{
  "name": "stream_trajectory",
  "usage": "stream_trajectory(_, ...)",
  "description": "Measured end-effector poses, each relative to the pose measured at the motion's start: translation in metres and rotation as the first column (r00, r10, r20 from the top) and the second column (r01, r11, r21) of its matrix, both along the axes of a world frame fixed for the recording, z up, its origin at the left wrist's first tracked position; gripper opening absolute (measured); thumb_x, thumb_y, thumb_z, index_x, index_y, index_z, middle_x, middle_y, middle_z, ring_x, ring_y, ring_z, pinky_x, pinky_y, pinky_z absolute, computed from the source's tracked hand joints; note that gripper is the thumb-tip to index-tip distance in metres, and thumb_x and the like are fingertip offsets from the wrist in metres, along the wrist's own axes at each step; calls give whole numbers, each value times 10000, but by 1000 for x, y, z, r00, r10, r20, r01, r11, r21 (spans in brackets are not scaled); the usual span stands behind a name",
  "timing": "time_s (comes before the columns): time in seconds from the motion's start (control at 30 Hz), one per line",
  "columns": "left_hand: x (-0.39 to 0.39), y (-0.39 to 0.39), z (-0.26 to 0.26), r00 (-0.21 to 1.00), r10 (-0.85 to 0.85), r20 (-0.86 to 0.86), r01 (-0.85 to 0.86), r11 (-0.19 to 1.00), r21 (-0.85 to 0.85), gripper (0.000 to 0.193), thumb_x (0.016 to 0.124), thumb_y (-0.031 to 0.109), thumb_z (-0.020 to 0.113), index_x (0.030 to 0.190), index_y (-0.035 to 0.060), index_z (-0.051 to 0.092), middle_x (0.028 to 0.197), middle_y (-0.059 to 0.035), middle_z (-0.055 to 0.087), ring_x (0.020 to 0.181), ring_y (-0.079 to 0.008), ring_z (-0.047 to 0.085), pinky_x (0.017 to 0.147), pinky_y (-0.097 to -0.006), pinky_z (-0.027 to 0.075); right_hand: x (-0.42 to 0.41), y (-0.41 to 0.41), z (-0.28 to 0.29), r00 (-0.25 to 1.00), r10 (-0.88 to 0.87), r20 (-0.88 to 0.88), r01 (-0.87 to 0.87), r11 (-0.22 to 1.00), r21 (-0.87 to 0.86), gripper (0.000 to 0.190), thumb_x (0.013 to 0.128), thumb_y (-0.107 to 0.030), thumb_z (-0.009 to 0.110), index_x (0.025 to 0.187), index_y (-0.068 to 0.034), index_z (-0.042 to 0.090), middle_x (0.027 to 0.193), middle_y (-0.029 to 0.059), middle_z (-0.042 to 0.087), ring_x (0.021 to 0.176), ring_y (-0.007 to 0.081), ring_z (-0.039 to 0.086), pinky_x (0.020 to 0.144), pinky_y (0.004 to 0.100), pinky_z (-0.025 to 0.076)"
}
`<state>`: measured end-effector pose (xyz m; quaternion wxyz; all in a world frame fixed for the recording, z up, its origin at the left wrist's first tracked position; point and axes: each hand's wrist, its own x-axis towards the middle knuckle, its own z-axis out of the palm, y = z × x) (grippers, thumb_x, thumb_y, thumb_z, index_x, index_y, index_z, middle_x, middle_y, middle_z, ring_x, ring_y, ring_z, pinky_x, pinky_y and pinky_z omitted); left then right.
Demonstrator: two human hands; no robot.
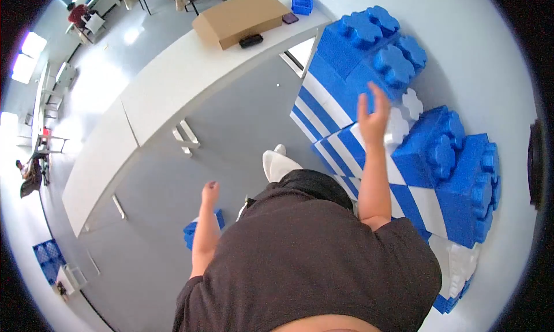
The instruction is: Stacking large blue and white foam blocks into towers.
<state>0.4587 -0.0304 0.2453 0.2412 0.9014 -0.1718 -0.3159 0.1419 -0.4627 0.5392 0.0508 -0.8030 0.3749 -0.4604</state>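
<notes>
My right hand (374, 120) is raised beside a stack of large blue and white plastic building blocks (333, 89). Its fingers are apart and nothing is between them; whether it touches the stack I cannot tell. White studs (396, 128) show just beyond the wrist, and a lower blue block (426, 148) stands to the right. My left hand (210, 193) hangs over the grey floor at my left side. I see no object in it, but its fingers are mostly hidden. A small blue and white block (203, 228) lies on the floor, partly behind my left forearm.
A long white table (173, 76) curves across the front and left. On it are a cardboard box (242, 18), a black case (251, 40), a phone (290, 18) and a blue plastic bin (301, 5). Two people (80, 16) sit far off. More blue blocks (49, 260) stand at far left.
</notes>
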Motion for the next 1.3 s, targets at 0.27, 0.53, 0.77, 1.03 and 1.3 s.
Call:
stream_trajectory(0.27,4,-24,21,919,294,-264,-279,956,92,364,813,270,592,1018,-30,627,837,-133,656,798,-222,617,714,-327,486,21,-167,53,735,-577,-356,628,777,39,601,864,-548,499,1242,-83,546,1221,213,550,1155,376,487,1001,503,334)
stream_trajectory(0.53,127,-238,60,975,35,-220,-95,958,-269,311,853,179,551,1042,-66,583,810,-65,623,731,-133,573,653,-262,466,52,-179,53,577,-482,-660,726,672,144,727,803,-689,456,1339,-198,475,1324,244,431,1255,406,371,1041,636,168)
stream_trajectory(0.77,164,-581,191,703,-710,42,565,522,-639,318,894,166,602,1163,0,564,1029,-113,642,931,-160,613,830,-276,478,46,-174,49,609,-609,-508,731,679,62,572,801,-531,604,1268,-205,549,1274,186,499,1216,355,431,1049,574,243)
stream_trajectory(1.03,22,-729,364,-137,-807,574,708,-485,-513,657,776,220,733,1331,31,437,1276,-187,518,1229,-302,461,1041,-413,333,62,-162,50,426,-749,-508,880,473,40,698,753,-574,605,1337,-217,472,1345,111,464,1326,368,292,1079,589,196)
stream_trajectory(1.3,-43,-718,377,-603,-440,666,647,-757,86,1124,555,625,741,1465,205,233,1361,-314,337,1297,-484,276,1017,-661,203,65,-138,73,430,-516,-741,877,435,206,1039,598,-514,757,1458,-334,200,1467,82,290,1372,413,168,1021,709,170)
